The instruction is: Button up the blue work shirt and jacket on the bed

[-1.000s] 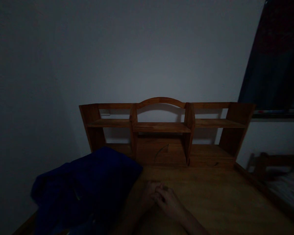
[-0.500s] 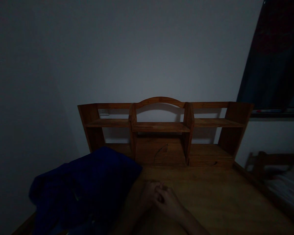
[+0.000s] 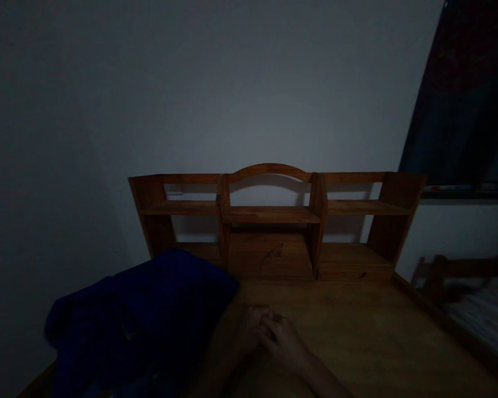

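In the dim light my left hand (image 3: pixel 249 327) and my right hand (image 3: pixel 285 341) meet low in the middle of the head view, over the wooden desk top (image 3: pixel 357 326). Their curled fingers touch and overlap, and no object shows between them. Shadow hides part of the left fingers. A dark blue cloth bundle (image 3: pixel 149 315), perhaps a garment or a bag, lies on the desk to the left, close beside my left forearm.
A wooden shelf unit (image 3: pixel 271 214) with several compartments stands at the desk's back against the pale wall (image 3: pixel 253 99). A wall socket (image 3: pixel 174 190) shows behind it. On the right are a dark curtain (image 3: pixel 468 110) and a wooden bed frame (image 3: pixel 440 271).
My right hand's fingers have shifted slightly against my left hand, and the small gap between them has closed. The view has moved a little; the blue bundle stays put.
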`<act>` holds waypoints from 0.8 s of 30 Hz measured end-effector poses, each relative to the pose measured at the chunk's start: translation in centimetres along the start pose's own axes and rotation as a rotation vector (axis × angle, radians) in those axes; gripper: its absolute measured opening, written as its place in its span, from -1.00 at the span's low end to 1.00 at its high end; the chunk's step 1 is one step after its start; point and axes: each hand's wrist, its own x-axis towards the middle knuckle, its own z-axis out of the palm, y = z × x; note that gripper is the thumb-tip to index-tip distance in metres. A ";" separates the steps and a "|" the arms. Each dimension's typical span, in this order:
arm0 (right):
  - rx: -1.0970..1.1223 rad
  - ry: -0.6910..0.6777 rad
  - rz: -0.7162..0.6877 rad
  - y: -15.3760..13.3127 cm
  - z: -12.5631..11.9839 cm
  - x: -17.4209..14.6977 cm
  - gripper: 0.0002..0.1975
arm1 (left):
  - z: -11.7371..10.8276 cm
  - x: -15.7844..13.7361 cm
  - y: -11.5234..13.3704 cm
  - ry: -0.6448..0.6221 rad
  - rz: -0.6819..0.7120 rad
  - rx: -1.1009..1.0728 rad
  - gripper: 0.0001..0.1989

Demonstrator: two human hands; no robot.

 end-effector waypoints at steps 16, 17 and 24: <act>-0.024 0.020 -0.022 -0.1 0.0 0.0 -0.65 | 0.9 0.5 -1.4 0.056 0.069 0.074 -0.64; -0.024 0.021 -0.023 -0.2 -0.1 0.0 -0.65 | 0.9 0.5 -1.3 0.061 0.064 0.076 -0.64; -0.002 0.020 -0.023 -0.1 -0.1 -0.1 -0.65 | 0.5 0.1 -0.5 0.046 0.086 0.047 -0.75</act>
